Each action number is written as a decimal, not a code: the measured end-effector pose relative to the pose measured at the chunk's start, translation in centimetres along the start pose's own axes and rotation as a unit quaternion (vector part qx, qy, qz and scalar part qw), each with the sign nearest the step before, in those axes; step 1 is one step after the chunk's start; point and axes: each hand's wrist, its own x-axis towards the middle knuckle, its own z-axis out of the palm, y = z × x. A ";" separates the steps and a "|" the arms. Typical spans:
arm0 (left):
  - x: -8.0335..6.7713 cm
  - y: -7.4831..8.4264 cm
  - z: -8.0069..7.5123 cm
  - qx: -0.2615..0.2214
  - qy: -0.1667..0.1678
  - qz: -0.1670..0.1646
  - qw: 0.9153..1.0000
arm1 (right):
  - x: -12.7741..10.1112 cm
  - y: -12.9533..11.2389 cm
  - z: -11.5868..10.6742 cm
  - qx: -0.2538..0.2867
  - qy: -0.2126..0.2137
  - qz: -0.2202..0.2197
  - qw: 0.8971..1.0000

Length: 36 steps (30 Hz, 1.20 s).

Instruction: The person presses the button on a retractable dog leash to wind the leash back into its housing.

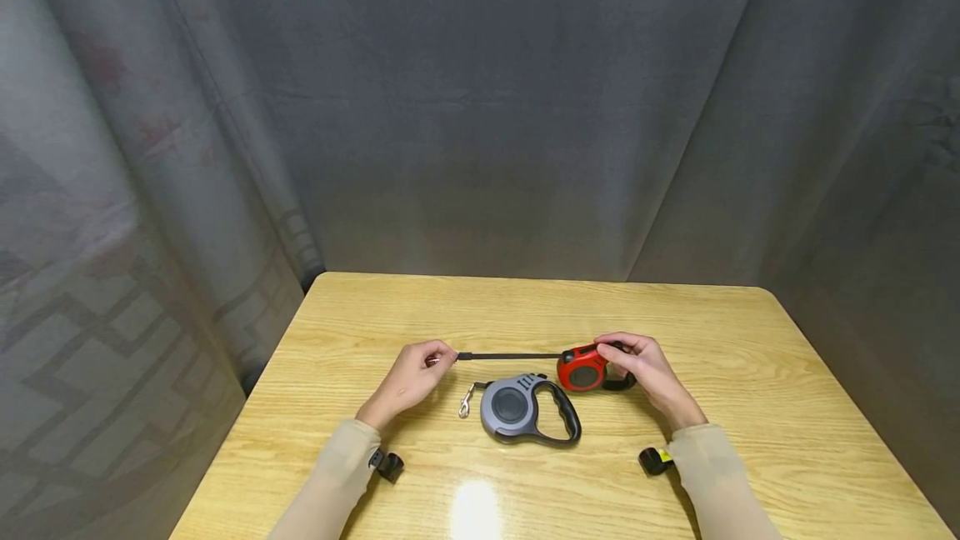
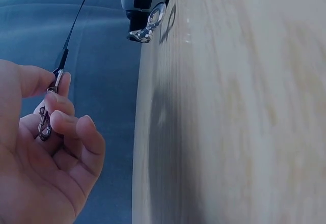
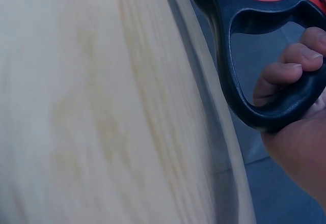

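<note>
A red retractable dog leash (image 1: pixel 583 376) with a black handle is in my right hand (image 1: pixel 647 367). In the right wrist view, curled fingers (image 3: pixel 293 63) pass through its loop handle (image 3: pixel 239 89) and grip it. From its left end a black strap (image 1: pixel 513 356) runs straight and level to my left hand (image 1: pixel 414 380). There, thumb and fingertips pinch the strap's metal snap hook (image 2: pixel 45 124). A grey retractable leash (image 1: pixel 510 407) with a black loop handle lies on the table just nearer than the strap. Its own snap hook (image 1: pixel 464 405) rests at its left side.
The light wood table (image 1: pixel 772 373) stretches out around both leashes, its back edge near a grey curtain (image 1: pixel 480 148). More curtain hangs at the left and right sides. Small black camera mounts (image 1: pixel 388 467) sit at both wrists.
</note>
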 end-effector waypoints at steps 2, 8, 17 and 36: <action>0.0 0.1 0.0 0.001 -0.001 -0.004 1.000 | 0.0 0.0 0.0 0.000 0.001 -0.001 1.000; 0.0 0.4 0.0 0.004 -0.004 -0.013 1.000 | 0.0 0.1 -0.2 0.003 0.002 -0.010 1.000; 0.3 0.3 0.2 0.007 -0.002 0.007 1.000 | -0.1 0.1 -0.4 0.007 0.003 -0.015 1.000; 0.3 1.0 0.7 0.014 -0.001 0.015 1.000 | -0.2 0.0 -0.1 -0.001 -0.004 -0.011 1.000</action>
